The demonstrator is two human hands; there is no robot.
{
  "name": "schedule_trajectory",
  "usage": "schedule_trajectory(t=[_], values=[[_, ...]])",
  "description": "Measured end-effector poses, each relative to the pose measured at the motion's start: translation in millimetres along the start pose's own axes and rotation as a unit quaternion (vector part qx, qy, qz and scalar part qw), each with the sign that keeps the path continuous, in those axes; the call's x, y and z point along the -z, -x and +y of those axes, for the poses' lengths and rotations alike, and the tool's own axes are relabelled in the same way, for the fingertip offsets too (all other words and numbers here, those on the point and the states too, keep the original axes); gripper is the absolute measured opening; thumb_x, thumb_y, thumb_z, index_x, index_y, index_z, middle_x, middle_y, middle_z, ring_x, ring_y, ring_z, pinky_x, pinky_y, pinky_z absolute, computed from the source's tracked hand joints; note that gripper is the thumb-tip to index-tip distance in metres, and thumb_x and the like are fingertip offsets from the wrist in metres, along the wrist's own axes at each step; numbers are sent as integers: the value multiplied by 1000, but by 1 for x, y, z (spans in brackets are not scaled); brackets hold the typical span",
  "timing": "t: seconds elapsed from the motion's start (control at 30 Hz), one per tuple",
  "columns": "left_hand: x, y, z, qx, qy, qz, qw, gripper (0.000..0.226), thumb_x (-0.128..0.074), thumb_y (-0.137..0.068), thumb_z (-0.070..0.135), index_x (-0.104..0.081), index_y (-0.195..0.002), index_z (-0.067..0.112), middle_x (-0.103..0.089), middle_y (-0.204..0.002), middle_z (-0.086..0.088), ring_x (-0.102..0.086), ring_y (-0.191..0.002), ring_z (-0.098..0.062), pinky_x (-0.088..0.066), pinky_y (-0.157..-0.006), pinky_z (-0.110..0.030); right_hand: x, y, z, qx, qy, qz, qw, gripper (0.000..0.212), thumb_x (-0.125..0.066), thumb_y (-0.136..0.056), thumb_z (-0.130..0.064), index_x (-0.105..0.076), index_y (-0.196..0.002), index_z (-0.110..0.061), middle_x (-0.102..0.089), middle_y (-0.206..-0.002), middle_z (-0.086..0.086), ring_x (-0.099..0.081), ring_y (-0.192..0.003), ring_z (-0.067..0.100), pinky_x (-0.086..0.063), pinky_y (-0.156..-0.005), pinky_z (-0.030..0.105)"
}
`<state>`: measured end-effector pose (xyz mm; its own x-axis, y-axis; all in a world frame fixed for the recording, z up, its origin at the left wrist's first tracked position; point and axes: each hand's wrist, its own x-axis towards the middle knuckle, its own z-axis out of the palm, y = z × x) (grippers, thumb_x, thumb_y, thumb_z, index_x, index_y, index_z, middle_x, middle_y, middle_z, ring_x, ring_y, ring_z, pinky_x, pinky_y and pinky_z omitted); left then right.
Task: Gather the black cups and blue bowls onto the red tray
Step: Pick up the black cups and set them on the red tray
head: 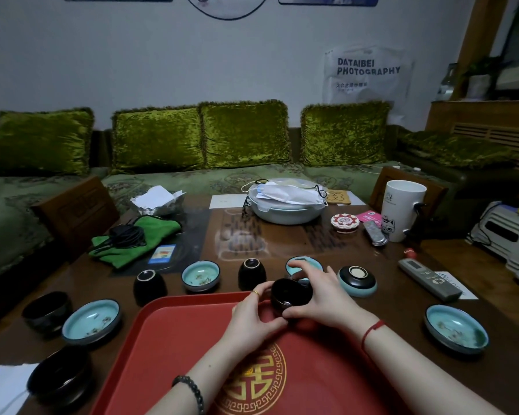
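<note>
both hands meet over the far edge of the flat red plastic tray with the gold emblem point(192, 339), holding one glossy black ceramic cup point(291, 295) tipped on its side with its mouth toward the camera. the left hand point(252, 319) curls its fingers against the cup's left and lower side, while the right hand point(321, 298) arches over the top, fingers spread round the rim, thumb under. other black cups point(251, 274) and pale blue glazed bowls point(200, 276) sit on the dark wooden table point(387, 295) around the tray.

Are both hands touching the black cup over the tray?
Touching. The head view shows the left hand and right hand wrapped around the black cup, fingers pressed on its sides.
</note>
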<state>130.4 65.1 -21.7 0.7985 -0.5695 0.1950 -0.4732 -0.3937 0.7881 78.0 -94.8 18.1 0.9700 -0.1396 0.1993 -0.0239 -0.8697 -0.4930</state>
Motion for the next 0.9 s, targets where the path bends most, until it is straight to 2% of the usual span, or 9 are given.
schedule_trajectory(t=[0.1, 0.2, 0.33, 0.47, 0.53, 0.63, 0.73, 0.9], values=[[-3, 0, -3, 7, 14, 10, 1000, 71, -61, -52, 59, -43, -117, 39, -55, -106, 28, -53, -114, 0, -38, -106, -38, -2, -2, 0, 1, -3, 1, 1000, 89, -78, -56, -46, -32, -130, -32, -57, -123, -4, -45, -123, 12, -4, -115, 45], [-4, -2, -4, 10, 23, 22, 999, 80, -56, -50, 65, -45, -122, 32, -57, -106, 25, -54, -115, -2, -38, -105, -40, -3, -3, 0, 0, -2, -3, 1000, 88, -77, -55, -47, -32, -129, -35, -57, -124, -4, -44, -123, 11, -4, -115, 46], [-4, -1, -5, 17, 21, 17, 999, 80, -57, -51, 64, -44, -123, 31, -56, -108, 24, -53, -116, -2, -37, -106, -40, 1, -3, 3, 3, 16, -26, 1000, 87, -77, -57, -49, -31, -130, -37, -55, -127, -6, -42, -125, 10, -3, -115, 49], [-3, 1, -3, 22, 10, 31, 999, 66, -69, -67, 43, -43, -126, 29, -59, -114, 17, -50, -114, 3, -33, -109, -38, 13, 1, 11, -8, 28, -37, 999, 86, -78, -58, -47, -33, -131, -35, -54, -130, -6, -42, -126, 13, -12, -115, 51], [-3, 2, 0, 27, 4, 36, 999, 61, -71, -73, 33, -42, -126, 28, -56, -111, 19, -47, -111, 5, -32, -109, -36, 18, 5, 18, -2, 28, -37, 999, 86, -79, -58, -45, -34, -130, -33, -53, -131, -6, -43, -125, 15, -22, -111, 47], [-3, 3, 2, 33, 3, 30, 999, 60, -71, -74, 31, -42, -127, 27, -52, -108, 22, -50, -119, -3, -32, -110, -39, 21, 11, 27, 7, -10, -26, 1000, 85, -81, -58, -39, -37, -130, -31, -51, -134, -4, -44, -125, 13, -30, -108, 35], [-3, 3, 2, 36, 7, 27, 999, 61, -71, -74, 32, -42, -127, 27, -53, -108, 22, -51, -120, -5, -33, -109, -41, 23, 15, 33, 9, -53, -22, 998, 84, -83, -58, -32, -39, -129, -30, -49, -134, -4, -42, -124, 7, -30, -105, 21], [-3, 5, 4, 34, 0, 24, 999, 61, -71, -74, 34, -41, -127, 29, -51, -108, 23, -49, -120, -4, -33, -110, -40, 24, 18, 37, 6, -77, -30, 997, 79, -82, -59, -30, -40, -127, -31, -51, -130, -6, -43, -119, 0, -29, -100, 15]])
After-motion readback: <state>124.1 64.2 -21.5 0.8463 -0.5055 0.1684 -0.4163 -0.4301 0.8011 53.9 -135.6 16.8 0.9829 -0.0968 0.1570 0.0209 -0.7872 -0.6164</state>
